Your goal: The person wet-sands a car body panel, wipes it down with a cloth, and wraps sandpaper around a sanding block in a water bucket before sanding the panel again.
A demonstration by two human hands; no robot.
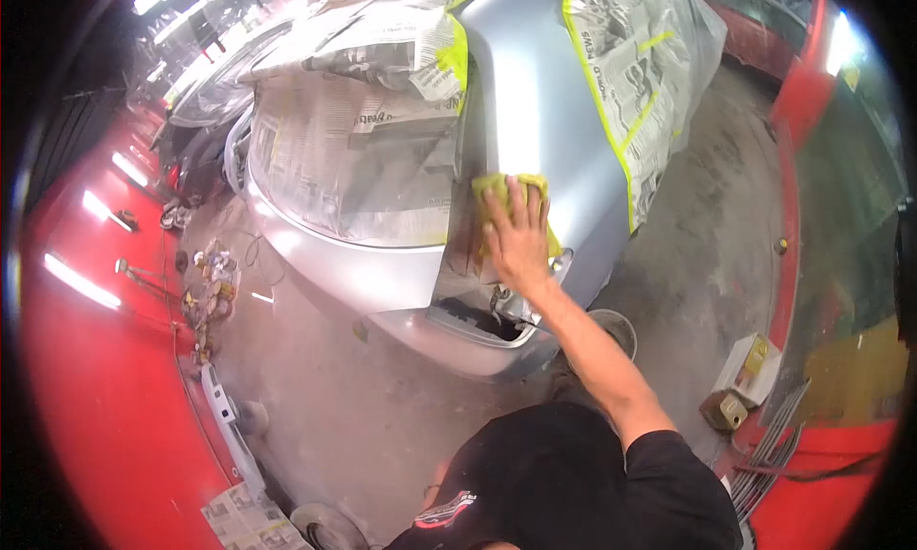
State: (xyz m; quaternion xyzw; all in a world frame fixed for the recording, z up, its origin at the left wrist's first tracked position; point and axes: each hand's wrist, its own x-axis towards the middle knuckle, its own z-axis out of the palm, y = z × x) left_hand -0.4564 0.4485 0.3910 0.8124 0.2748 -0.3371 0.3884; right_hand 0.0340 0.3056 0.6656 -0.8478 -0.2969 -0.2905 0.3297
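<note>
My right hand [519, 240] holds a crumpled yellow cloth [552, 192] against the silver rear side panel of a car [535, 101]. The fingers are stretched over the cloth, which shows beyond the fingertips and beside the palm. Just below the hand is an open light recess [482, 319] with something dark inside. Printed newspaper [401, 168] under clear film covers the rear opening left of the hand. More masking paper [621, 73], edged with bright yellow-green tape [599, 87], lies to the right. My left hand is out of view.
A round bucket [616, 332] stands on the floor by the car's corner. A white box [750, 369] and thin rods [772, 445] are by the right red wall. Along the left red wall [95, 340] lie small parts [210, 302] and a long pale panel [229, 426].
</note>
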